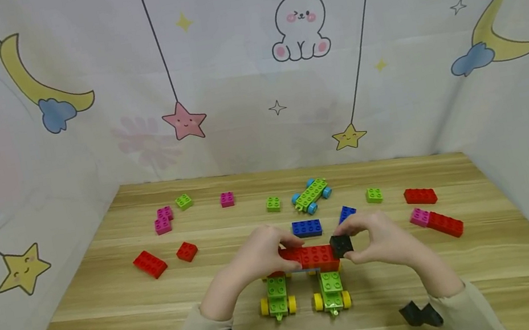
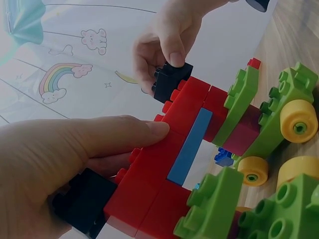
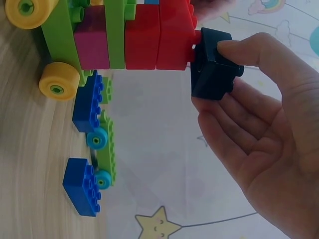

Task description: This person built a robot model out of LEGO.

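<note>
A long red brick (image 1: 316, 257) tops a built structure on two green wheeled bases (image 1: 278, 295) with yellow wheels. My left hand (image 1: 260, 252) grips the red top piece, its thumb on the side in the left wrist view. Next to that hand a black brick (image 2: 84, 201) sits on the near end. At the other end my right hand (image 1: 382, 236) pinches another black brick (image 3: 215, 64) between thumb and fingers, against the red studs and slightly tilted. Whether it is fully seated I cannot tell. Lower down are a blue strip (image 2: 190, 147) and a magenta brick (image 2: 242, 130).
Behind the structure lie blue bricks (image 1: 307, 228) and a green car base (image 1: 312, 195) with blue wheels. Red bricks (image 1: 150, 264) and magenta bricks (image 1: 162, 225) lie at the left. More red bricks (image 1: 420, 196) lie at the right. A printed curtain (image 1: 252, 86) encloses the table.
</note>
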Demonstrator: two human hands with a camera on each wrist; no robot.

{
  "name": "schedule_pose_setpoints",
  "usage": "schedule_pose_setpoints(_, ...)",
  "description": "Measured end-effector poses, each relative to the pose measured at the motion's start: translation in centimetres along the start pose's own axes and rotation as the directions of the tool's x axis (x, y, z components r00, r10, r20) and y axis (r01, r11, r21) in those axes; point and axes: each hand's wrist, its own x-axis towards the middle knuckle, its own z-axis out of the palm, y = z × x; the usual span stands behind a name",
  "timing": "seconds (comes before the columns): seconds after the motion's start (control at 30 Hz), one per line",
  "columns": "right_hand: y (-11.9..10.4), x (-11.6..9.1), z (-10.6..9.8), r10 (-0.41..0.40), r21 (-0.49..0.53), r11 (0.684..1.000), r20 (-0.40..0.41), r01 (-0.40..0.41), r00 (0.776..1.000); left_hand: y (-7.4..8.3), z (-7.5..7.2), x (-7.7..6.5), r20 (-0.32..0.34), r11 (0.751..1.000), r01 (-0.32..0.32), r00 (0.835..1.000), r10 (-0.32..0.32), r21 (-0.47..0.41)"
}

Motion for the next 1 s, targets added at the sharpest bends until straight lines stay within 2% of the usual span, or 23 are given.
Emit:
schedule_pose_setpoints(0.47, -0.55, -0.05, 0.04, 0.017, -0.022, 1.000, 0.024, -0.016, 1.000, -0.06, 0.03, 0.12, 0.001, 1.000, 0.003, 1.000, -0.003, 0.004)
schedule_pose_setpoints(1.0, -0.62, 0.00, 0.20, 0.000, -0.056, 0.998, 0.037, 0.002, 0.999, -0.20, 0.15, 0.21, 0.007, 1.000, 0.018, 1.000, -0.018, -0.008)
